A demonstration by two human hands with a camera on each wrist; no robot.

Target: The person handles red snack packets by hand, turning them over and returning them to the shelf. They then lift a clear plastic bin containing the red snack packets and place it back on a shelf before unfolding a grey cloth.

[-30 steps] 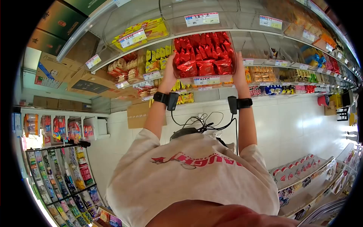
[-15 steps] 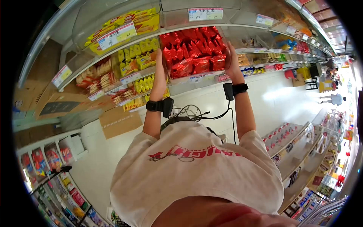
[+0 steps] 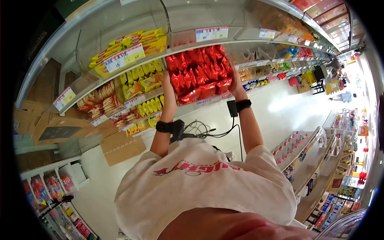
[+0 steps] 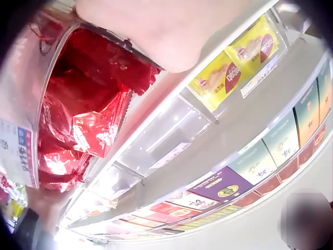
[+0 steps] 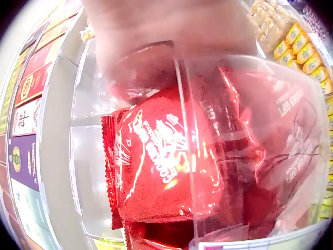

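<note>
A clear plastic bin (image 3: 195,101), packed with red foil snack packets (image 3: 200,74), is held between both hands in front of the shelf. My left hand (image 3: 169,93) grips its left side; in the left wrist view that hand (image 4: 151,31) crosses the bin's edge above the red packets (image 4: 88,104). On the opposite side my right hand (image 3: 237,86) grips the wall, its fingers partly hidden by the bin. Through the clear wall in the right wrist view, packets (image 5: 161,156) with white print show below the hand (image 5: 171,26). The bin leans, its right side higher in the head view.
Shelf bins of yellow packets (image 3: 150,81) and wrapped biscuits (image 3: 106,102) stand to the left. Above runs a shelf with a price label (image 3: 212,34). Black cables (image 3: 198,129) hang between the arms. A cardboard piece (image 3: 122,148) lies low at the left.
The head view has turned, then dipped, so shelf and bin sit lower in it. Both hands keep holding the bin, which now leans more and shows more of its packets.
</note>
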